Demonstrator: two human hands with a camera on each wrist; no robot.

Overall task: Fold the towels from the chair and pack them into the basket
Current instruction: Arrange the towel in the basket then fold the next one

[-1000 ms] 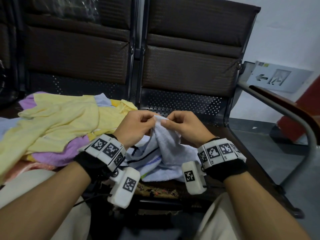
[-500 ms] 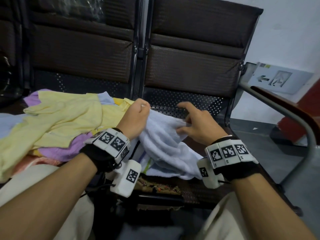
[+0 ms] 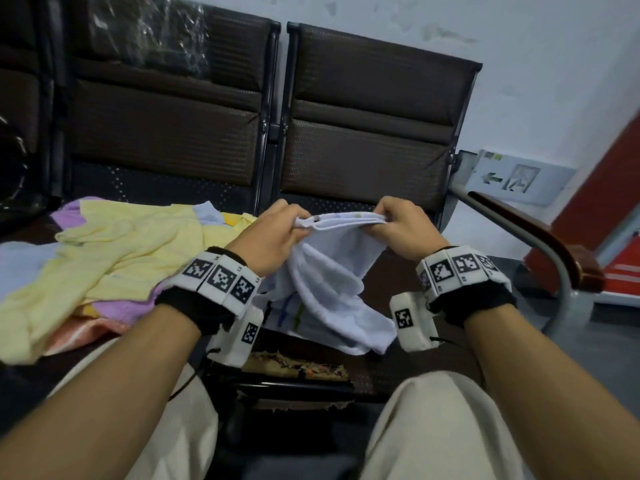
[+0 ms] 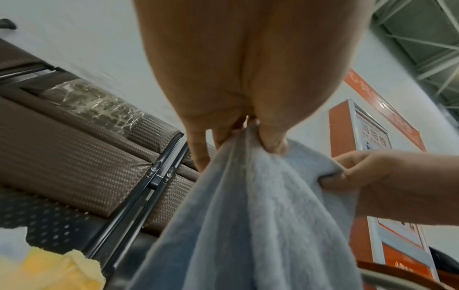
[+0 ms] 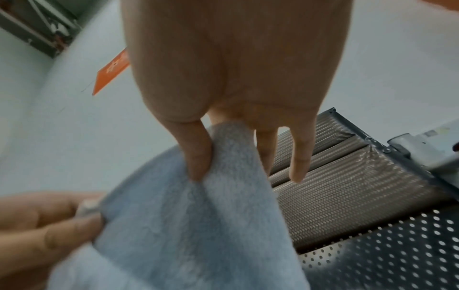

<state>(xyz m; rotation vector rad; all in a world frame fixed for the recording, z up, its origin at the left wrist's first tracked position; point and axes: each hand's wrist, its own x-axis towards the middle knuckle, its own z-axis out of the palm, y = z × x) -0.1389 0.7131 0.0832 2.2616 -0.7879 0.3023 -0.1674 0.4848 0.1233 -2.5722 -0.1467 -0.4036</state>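
Observation:
A white towel (image 3: pixel 329 282) hangs between my two hands above the right chair seat, its top edge stretched flat. My left hand (image 3: pixel 277 233) pinches the left corner of that edge; my right hand (image 3: pixel 398 226) pinches the right corner. In the left wrist view the left hand (image 4: pixel 248 135) grips the towel (image 4: pixel 261 215) between thumb and fingers. In the right wrist view the right hand (image 5: pixel 218 149) pinches the towel (image 5: pixel 198 225), with two fingers hanging free. A heap of yellow, purple, pink and pale blue towels (image 3: pixel 114 258) lies on the left seat. No basket is in view.
Two dark padded chair backs (image 3: pixel 363 133) stand behind the hands. A metal armrest with a wooden top (image 3: pixel 540 244) curves along the right side. My knees in beige trousers (image 3: pixel 433 427) sit below the seat's torn front edge (image 3: pixel 298 365). Red furniture (image 3: pixel 606 209) stands at far right.
My hands have parted and risen, taking the towel by two corners and pulling its top edge taut. Earlier they were bunched together at one corner, then the right hand slid along the edge.

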